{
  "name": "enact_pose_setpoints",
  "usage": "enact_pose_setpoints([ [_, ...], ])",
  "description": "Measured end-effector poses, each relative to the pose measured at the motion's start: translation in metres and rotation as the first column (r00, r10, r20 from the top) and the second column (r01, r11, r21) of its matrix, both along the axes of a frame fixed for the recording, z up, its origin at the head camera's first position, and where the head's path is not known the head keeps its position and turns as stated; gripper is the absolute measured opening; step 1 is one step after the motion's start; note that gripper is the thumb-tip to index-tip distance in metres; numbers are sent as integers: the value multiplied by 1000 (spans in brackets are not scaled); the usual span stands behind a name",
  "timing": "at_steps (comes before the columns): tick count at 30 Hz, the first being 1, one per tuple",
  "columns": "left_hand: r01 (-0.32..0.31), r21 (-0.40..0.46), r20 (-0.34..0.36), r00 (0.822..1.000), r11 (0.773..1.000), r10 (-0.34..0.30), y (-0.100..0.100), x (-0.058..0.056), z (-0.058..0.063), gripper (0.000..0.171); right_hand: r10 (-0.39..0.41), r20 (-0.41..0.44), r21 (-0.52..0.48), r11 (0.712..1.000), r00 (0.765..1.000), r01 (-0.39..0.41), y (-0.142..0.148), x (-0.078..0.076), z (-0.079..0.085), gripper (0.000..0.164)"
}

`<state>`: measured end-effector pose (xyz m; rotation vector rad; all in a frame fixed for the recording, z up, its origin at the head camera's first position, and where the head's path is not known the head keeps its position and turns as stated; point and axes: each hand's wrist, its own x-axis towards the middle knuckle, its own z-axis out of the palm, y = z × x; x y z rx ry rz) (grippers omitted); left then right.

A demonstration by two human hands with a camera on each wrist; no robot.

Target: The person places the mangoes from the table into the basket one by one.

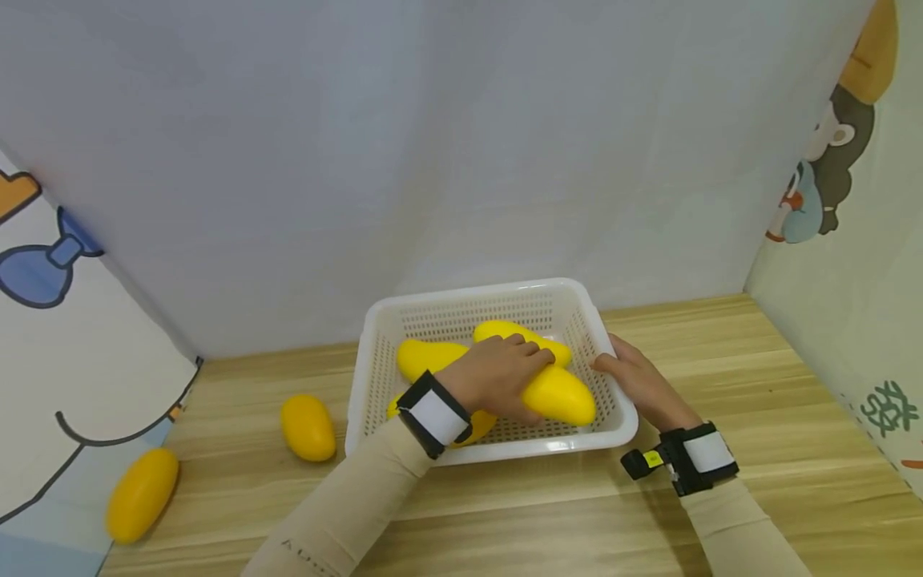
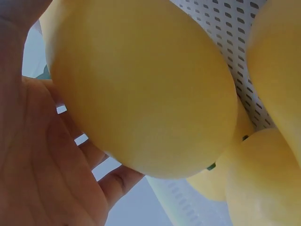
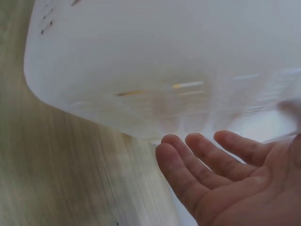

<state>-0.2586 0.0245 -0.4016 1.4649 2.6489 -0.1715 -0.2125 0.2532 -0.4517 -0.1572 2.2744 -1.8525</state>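
A white plastic basket [image 1: 472, 295] with slotted walls stands on the wooden table and holds several yellow mangoes. Reaching in from the near side, my left hand [image 1: 501, 378] grips a mango [image 1: 562, 397] at the basket's right part. The left wrist view shows that mango [image 2: 141, 89] large against the palm, fingers curled along its side. Other mangoes, one at the left [image 1: 425, 358] and one at the back [image 1: 505, 328], lie around it. My right hand [image 1: 644, 386] holds the basket's right rim, thumb over the edge and fingers [image 3: 216, 157] against the outer wall.
Outside the basket, two mangoes lie on the table [image 1: 238, 497] to the left: a nearer one [image 1: 308, 427] and another [image 1: 143, 495] by the left wall. A pale curtain [image 1: 360, 160] hangs right behind the basket. Cartoon-printed panels border both sides.
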Motion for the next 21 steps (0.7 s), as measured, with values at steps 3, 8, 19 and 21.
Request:
enact_pose_setpoints([
  [3, 5, -10, 5, 1000, 1000, -5, 3, 1, -2, 83, 5, -1, 10, 1000, 1000, -5, 0, 0, 0, 53],
  [8, 15, -32, -1, 1000, 999, -15, 5, 3, -5, 85, 9, 4, 16, 1000, 1000, -9, 0, -1, 0, 53],
  [19, 28, -50, -12, 1000, 998, -29, 8, 5, -9, 86, 8, 12, 1, 1000, 1000, -8, 0, 0, 1, 53],
  [21, 28, -55, -15, 999, 998, -29, 9, 5, -9, 86, 7, 11, 2, 1000, 1000, -7, -1, 0, 1, 52],
])
